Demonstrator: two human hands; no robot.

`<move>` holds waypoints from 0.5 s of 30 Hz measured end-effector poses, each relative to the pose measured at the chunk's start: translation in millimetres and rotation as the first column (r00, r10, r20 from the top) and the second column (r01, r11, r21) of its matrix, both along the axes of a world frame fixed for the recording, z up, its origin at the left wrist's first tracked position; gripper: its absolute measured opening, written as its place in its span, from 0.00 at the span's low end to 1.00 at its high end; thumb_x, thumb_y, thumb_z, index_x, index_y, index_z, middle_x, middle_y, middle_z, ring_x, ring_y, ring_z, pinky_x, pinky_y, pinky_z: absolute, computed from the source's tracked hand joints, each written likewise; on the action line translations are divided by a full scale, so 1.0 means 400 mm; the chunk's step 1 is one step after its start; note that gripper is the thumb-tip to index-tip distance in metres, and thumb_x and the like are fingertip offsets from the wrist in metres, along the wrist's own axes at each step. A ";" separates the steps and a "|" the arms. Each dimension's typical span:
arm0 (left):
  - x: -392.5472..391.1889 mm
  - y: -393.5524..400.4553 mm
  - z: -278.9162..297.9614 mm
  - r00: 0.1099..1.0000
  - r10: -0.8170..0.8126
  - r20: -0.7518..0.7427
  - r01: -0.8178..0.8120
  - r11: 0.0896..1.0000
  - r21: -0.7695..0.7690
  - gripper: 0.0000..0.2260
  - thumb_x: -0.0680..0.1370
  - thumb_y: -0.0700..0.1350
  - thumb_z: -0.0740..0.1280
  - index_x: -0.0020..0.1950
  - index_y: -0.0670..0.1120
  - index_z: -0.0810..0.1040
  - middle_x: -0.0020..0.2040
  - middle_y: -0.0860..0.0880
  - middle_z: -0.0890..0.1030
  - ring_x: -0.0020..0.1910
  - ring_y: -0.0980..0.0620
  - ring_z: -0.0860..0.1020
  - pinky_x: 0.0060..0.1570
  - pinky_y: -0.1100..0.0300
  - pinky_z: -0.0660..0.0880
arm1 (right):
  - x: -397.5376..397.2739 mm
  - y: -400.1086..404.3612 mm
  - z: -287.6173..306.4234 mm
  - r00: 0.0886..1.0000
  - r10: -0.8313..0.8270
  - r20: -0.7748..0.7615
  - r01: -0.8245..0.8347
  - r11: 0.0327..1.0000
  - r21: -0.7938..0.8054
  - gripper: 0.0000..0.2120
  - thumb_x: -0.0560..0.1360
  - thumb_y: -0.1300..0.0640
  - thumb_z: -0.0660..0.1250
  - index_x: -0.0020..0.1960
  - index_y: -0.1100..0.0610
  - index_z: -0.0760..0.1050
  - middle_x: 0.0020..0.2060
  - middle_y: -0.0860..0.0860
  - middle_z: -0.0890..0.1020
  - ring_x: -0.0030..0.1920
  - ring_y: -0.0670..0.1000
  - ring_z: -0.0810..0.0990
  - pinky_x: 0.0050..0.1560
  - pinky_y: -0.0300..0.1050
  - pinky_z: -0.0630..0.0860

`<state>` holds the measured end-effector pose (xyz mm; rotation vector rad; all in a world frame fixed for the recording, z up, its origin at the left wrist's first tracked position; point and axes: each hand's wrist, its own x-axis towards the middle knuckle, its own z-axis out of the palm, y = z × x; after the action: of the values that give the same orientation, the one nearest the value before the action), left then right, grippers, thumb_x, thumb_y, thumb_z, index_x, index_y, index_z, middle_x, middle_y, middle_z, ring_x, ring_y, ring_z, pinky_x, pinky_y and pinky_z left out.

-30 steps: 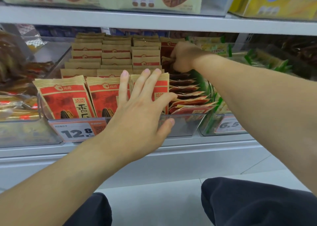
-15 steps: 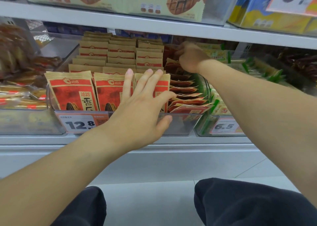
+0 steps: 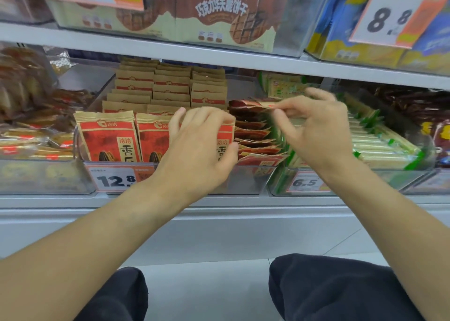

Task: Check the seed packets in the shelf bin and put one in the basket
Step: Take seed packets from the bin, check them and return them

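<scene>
- Nearest: the person's knees [image 3: 341,289] in dark trousers, low before the shelf unit, with pale floor between them.
- Shelf front edge [image 3: 219,201] runs across just beyond the forearms; a price tag marked 12.8 [image 3: 115,180] and another marked 6.5 [image 3: 305,183] are fixed to the bin fronts.
- Clear shelf bin [image 3: 246,180] holds the seed packets [image 3: 107,138]: three upright rows of red and tan packs, plus a slumped stack of darker red packets [image 3: 253,135] against its right wall.
- Left hand [image 3: 199,150]: fingers curled over the top edge of the front packet in the third row, thumb against its face, gripping it.
- Right hand [image 3: 314,128]: thumb and forefinger pinch the top of one dark red packet; remaining fingers spread. Image blurred here.
- Right neighbour: a bin of green and cream packs [image 3: 379,140], touching the seed bin's side; the right wrist crosses in front of it.
- Left neighbour: a bin of brown wrapped goods [image 3: 29,125].
- Overhead: upper shelf board [image 3: 170,52] close above the rear packets, leaving little headroom. It carries biscuit boxes [image 3: 219,16] and an 8.8 tag [image 3: 389,18].
- The basket is out of view.
</scene>
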<state>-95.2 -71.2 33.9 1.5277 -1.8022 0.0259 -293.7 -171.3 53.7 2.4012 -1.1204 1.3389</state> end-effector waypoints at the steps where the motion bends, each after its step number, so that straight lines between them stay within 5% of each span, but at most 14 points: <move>1: -0.005 0.001 0.002 0.999 -0.014 -0.052 0.012 0.999 -0.035 0.18 0.79 0.49 0.68 0.68 0.50 0.73 0.62 0.58 0.73 0.64 0.61 0.66 0.77 0.44 0.55 | -0.007 0.014 0.008 0.999 0.029 0.044 -0.026 0.997 -0.075 0.03 0.76 0.59 0.73 0.46 0.59 0.84 0.33 0.48 0.81 0.35 0.45 0.76 0.61 0.46 0.70; 3: -0.020 0.004 0.010 0.979 -0.065 -0.193 0.048 0.995 -0.091 0.20 0.78 0.48 0.68 0.70 0.49 0.71 0.62 0.58 0.72 0.63 0.63 0.67 0.74 0.48 0.64 | -0.015 0.048 0.025 0.986 0.103 0.128 -0.075 0.975 -0.207 0.06 0.77 0.62 0.72 0.43 0.63 0.80 0.36 0.47 0.74 0.38 0.42 0.67 0.49 0.45 0.68; 5: -0.038 0.008 0.024 0.939 -0.125 -0.321 0.088 0.988 -0.128 0.25 0.79 0.49 0.69 0.73 0.47 0.68 0.67 0.55 0.72 0.67 0.61 0.69 0.71 0.59 0.66 | -0.017 0.083 0.037 0.957 0.216 0.196 -0.153 0.944 -0.293 0.06 0.79 0.64 0.68 0.45 0.66 0.76 0.42 0.52 0.70 0.45 0.43 0.64 0.48 0.39 0.67; 8: -0.060 0.015 0.048 0.905 -0.203 -0.374 0.134 0.970 -0.203 0.26 0.80 0.49 0.69 0.75 0.44 0.66 0.68 0.50 0.74 0.68 0.58 0.72 0.66 0.65 0.70 | 0.005 0.127 0.062 0.887 0.390 0.248 -0.280 0.880 -0.383 0.06 0.82 0.59 0.63 0.49 0.61 0.70 0.49 0.51 0.68 0.51 0.60 0.72 0.51 0.47 0.72; 10: -0.070 0.027 0.063 0.877 -0.285 -0.386 0.200 0.949 -0.246 0.17 0.80 0.47 0.69 0.68 0.44 0.73 0.58 0.53 0.79 0.57 0.60 0.78 0.55 0.68 0.73 | 0.030 0.158 0.077 0.826 0.479 0.297 -0.352 0.850 -0.392 0.06 0.84 0.57 0.60 0.49 0.57 0.69 0.51 0.52 0.69 0.51 0.67 0.74 0.52 0.50 0.73; 13: -0.079 0.050 0.074 0.840 -0.318 -0.441 0.241 0.945 -0.222 0.07 0.81 0.51 0.67 0.54 0.48 0.78 0.41 0.57 0.81 0.40 0.61 0.79 0.39 0.71 0.73 | 0.061 0.202 0.087 0.671 0.468 0.575 -0.430 0.877 -0.213 0.07 0.83 0.64 0.62 0.53 0.55 0.65 0.45 0.50 0.73 0.46 0.48 0.77 0.49 0.40 0.74; 15: -0.087 0.059 0.069 0.797 -0.290 -0.530 0.238 0.957 -0.165 0.12 0.82 0.55 0.62 0.47 0.49 0.79 0.39 0.54 0.82 0.36 0.59 0.80 0.34 0.66 0.74 | 0.071 0.213 0.087 0.462 0.314 0.829 -0.555 0.832 -0.005 0.07 0.81 0.64 0.65 0.54 0.57 0.67 0.38 0.46 0.80 0.37 0.40 0.79 0.41 0.36 0.77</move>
<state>-130.1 -47.6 61.6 1.0565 -1.4951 -0.4255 -265.1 -86.1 88.7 2.3482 -0.8377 2.8582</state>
